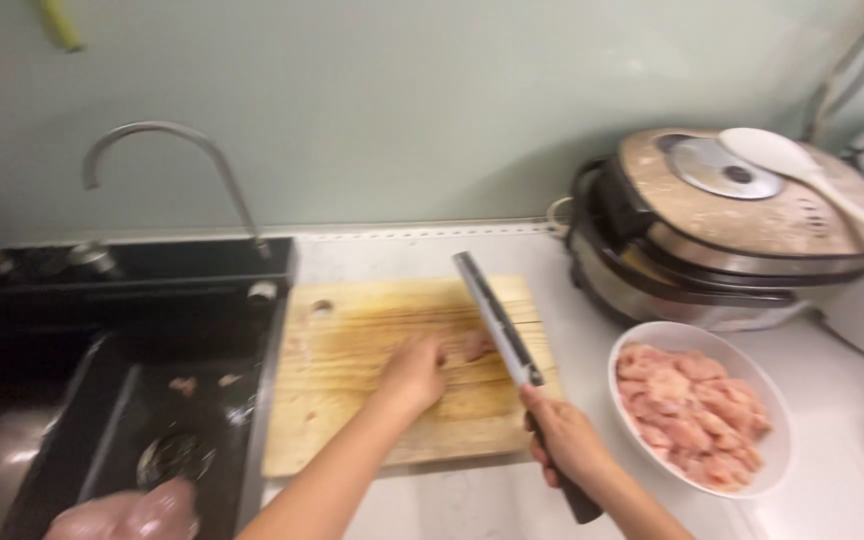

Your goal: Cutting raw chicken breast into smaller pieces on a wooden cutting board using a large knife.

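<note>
Right hand: the right hand [564,440] is nearest the worktop's front edge, its grip wrapped tight around the dark handle of a cleaver [500,322], fingers pressed together on it.
Cleaver: the broad blade runs away from the right hand toward the worktop's back edge, seen edge-on, over the right part of the cutting board [352,400]. It stands just beside the piece of raw meat [474,345], on that piece's right.
Left hand: the left hand [414,372] lies on the board, fingers curled and pressed down on the near-left end of the meat, holding it in place. The grip is bunched, not spread.
Raw meat: the pink piece lies on the right half of the board, between the left fingertips and the cleaver blade, touching the fingers; whether the blade touches it I cannot tell.
Cutting board: pale wood, lying on the worktop just beside the sink's right rim.
Bowl: a white bowl [767,395] of cut pink meat pieces stands near the worktop's front right, just right of the right hand, apart from the board.
Sink: a dark sink [112,400] fills the left side, with a curved tap [167,135] at its back.
Cooker: a round cooker [712,240] stands at the back right, a white spoon [812,180] resting on its lid.
</note>
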